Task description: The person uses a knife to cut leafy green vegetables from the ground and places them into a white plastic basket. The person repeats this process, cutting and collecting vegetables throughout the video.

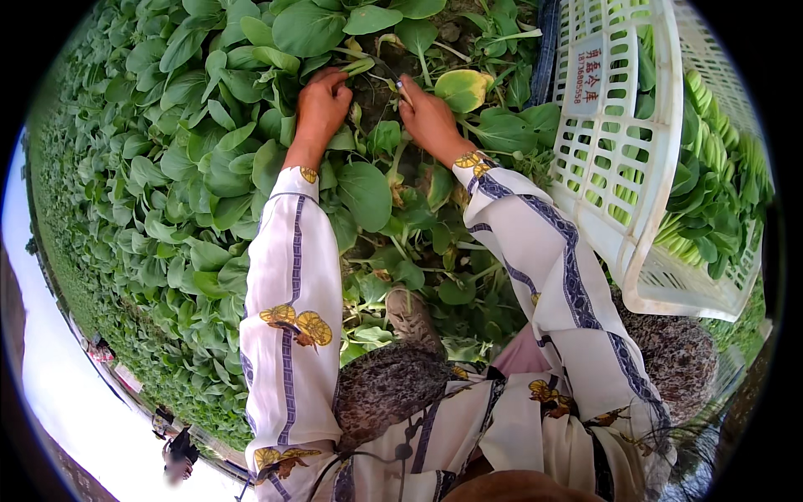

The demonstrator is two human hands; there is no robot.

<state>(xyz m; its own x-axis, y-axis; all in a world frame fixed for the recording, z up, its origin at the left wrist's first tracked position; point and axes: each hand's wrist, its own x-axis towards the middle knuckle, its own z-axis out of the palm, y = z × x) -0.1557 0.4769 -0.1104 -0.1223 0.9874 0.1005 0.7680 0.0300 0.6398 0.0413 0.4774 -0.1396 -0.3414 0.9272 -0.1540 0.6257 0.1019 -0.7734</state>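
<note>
Among the leaves of the bok choy row [213, 144], my left hand [323, 106] grips a bok choy plant near its pale stem base [357, 66]. My right hand [433, 119] is closed around the handle of a small knife [402, 90]. The thin dark blade points up and left toward the stem base; whether it touches cannot be told. A yellowing leaf [463, 90] lies just beyond my right hand. Part of my left fingers is hidden by foliage.
A white plastic crate [649, 251] bearing writing stands close on the right, tilted in view, with bundled bok choy [709, 188] inside. Loose leaves and stems cover the soil around my shoe [414, 317]. People [179, 448] are far off at the lower left.
</note>
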